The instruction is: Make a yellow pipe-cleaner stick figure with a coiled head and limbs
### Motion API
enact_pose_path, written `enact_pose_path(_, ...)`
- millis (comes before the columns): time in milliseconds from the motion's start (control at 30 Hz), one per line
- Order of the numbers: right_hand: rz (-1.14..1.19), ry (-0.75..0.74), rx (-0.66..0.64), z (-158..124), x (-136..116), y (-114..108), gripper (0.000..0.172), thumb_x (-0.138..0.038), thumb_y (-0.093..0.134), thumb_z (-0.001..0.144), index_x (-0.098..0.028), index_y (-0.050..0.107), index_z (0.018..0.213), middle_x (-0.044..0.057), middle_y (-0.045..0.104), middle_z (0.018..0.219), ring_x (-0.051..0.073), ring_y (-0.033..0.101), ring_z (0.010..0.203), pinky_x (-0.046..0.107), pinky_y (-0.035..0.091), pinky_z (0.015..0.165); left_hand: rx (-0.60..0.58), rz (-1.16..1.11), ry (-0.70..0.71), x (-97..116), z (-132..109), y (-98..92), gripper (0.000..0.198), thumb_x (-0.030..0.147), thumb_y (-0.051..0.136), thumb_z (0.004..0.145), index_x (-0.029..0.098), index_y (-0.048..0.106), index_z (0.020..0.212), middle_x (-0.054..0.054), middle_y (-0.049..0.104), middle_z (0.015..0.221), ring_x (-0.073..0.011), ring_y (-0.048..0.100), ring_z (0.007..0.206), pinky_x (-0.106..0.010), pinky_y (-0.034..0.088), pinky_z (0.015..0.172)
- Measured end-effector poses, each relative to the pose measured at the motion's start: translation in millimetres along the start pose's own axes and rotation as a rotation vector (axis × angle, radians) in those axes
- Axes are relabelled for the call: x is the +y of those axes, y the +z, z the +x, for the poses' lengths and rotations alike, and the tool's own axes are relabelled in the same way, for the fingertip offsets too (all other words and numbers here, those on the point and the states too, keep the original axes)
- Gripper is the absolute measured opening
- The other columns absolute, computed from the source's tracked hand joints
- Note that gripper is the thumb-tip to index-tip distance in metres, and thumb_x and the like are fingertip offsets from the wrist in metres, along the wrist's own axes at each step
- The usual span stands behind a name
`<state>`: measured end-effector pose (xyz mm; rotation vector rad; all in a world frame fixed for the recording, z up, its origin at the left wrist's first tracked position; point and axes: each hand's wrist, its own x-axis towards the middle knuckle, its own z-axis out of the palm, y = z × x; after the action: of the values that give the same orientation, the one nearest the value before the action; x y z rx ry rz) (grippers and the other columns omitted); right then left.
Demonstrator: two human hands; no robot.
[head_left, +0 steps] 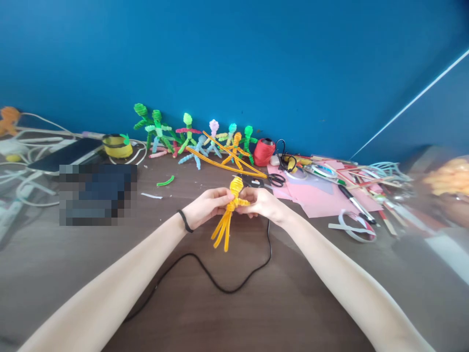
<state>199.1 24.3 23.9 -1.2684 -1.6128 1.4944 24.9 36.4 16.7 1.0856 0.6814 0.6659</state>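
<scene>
Between my hands, above the brown table, is a yellow-orange pipe cleaner figure (231, 208). Its head is coiled and upright, and several loose straight strands hang below the body. My left hand (209, 205), with a black band at the wrist, pinches the figure's body from the left. My right hand (259, 203) is closed around the short arm sticking out on the right. Some fingertips are hidden behind the figure. Beyond the hands, several orange pipe cleaners (234, 168) lie on the table.
Finished pipe cleaner figures (187, 132) stand along the blue wall. Scissors (276, 180) lie behind my right hand, near a red spool (264, 152). Pink paper (315, 200), a marker (353, 201) and sticks are on the right. A phone (69, 155) and cables lie left; a black cord (220, 288) crosses the front.
</scene>
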Motion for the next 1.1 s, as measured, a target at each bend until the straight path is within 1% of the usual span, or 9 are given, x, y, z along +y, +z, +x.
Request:
enact_pose_path(100,-0.145,-0.067,0.070,0,-2,-2,0.018,-0.024,0.068,0.059,-0.013,0.056,0.068,-0.001,0.057,0.060,0.008,0.048,0.051,0.020,0.038,0.045,-0.025,0.039,-0.047,1,-1,1.0,0.023,0.031,0.064,0.067,0.011,0.058,0.077,0.000,0.056,0.068,-0.0075,0.051,0.061,-0.021,0.039,0.062)
enact_pose_path(233,-0.373,-0.199,0.178,-3,-5,-6,0.009,-0.018,0.062,0.064,-0.013,0.063,0.072,0.000,0.057,0.064,0.009,0.050,0.054,0.022,0.039,0.051,0.048,0.092,-0.029,1,0,1.4,0.024,0.031,0.065,0.065,0.011,0.057,0.074,0.001,0.053,0.066,-0.0066,0.049,0.060,-0.020,0.037,0.059)
enact_pose_path(333,-0.554,-0.312,0.275,-7,-9,-7,0.010,-0.014,0.059,0.067,-0.015,0.067,0.075,0.001,0.057,0.070,0.010,0.052,0.062,0.022,0.039,0.057,0.068,0.163,-0.023,2,0,3.3,0.023,0.031,0.064,0.065,0.011,0.056,0.073,0.001,0.053,0.064,-0.0065,0.047,0.058,-0.020,0.036,0.057)
enact_pose_path(467,-0.717,-0.327,0.299,-11,-14,-4,0.009,-0.016,0.059,0.069,-0.016,0.068,0.072,0.001,0.056,0.067,0.012,0.052,0.064,0.024,0.038,0.060,0.096,0.291,0.002,1,1,6.7,0.021,0.031,0.061,0.066,0.012,0.054,0.069,0.003,0.050,0.057,-0.0060,0.043,0.051,-0.020,0.033,0.050)
enact_pose_path(600,-0.719,-0.314,0.295,-14,-17,-2,0.007,-0.018,0.060,0.069,-0.015,0.066,0.070,0.002,0.059,0.070,0.013,0.054,0.067,0.024,0.040,0.062,0.135,0.398,0.022,-3,4,6.9,0.019,0.030,0.057,0.068,0.012,0.053,0.070,0.003,0.050,0.055,-0.0060,0.042,0.048,-0.020,0.034,0.048)
enact_pose_path(700,-0.675,-0.301,0.288,-16,-19,0,0.008,-0.020,0.059,0.070,-0.015,0.066,0.071,0.003,0.062,0.073,0.013,0.055,0.069,0.024,0.041,0.064,0.160,0.423,0.034,-5,6,5.8,0.018,0.029,0.056,0.070,0.011,0.053,0.074,0.003,0.051,0.057,-0.0062,0.044,0.049,-0.021,0.036,0.049)
enact_pose_path(800,-0.631,-0.273,0.297,-17,-20,2,0.009,-0.021,0.057,0.071,-0.015,0.064,0.070,0.002,0.062,0.071,0.012,0.056,0.063,0.024,0.041,0.062,0.166,0.370,0.029,-5,6,5.5,0.017,0.027,0.056,0.069,0.011,0.053,0.076,0.001,0.055,0.063,-0.0079,0.050,0.054,-0.023,0.040,0.055)
enact_pose_path(967,-0.605,-0.235,0.324,-17,-18,3,0.009,-0.021,0.054,0.073,-0.016,0.060,0.069,0.001,0.063,0.066,0.009,0.054,0.051,0.023,0.041,0.056,0.112,0.221,-0.010,-4,3,7.3,0.024,0.029,0.062,0.066,0.012,0.054,0.081,-0.002,0.060,0.074,-0.0125,0.059,0.064,-0.029,0.044,0.068)
enact_pose_path(1100,-0.625,-0.261,0.345,-16,-17,3,0.009,-0.022,0.053,0.073,-0.016,0.059,0.069,0.000,0.063,0.067,0.009,0.053,0.049,0.023,0.040,0.055,0.127,0.209,-0.023,-1,1,9.7,0.025,0.027,0.064,0.065,0.011,0.055,0.081,-0.002,0.061,0.069,-0.0126,0.060,0.065,-0.027,0.044,0.067)
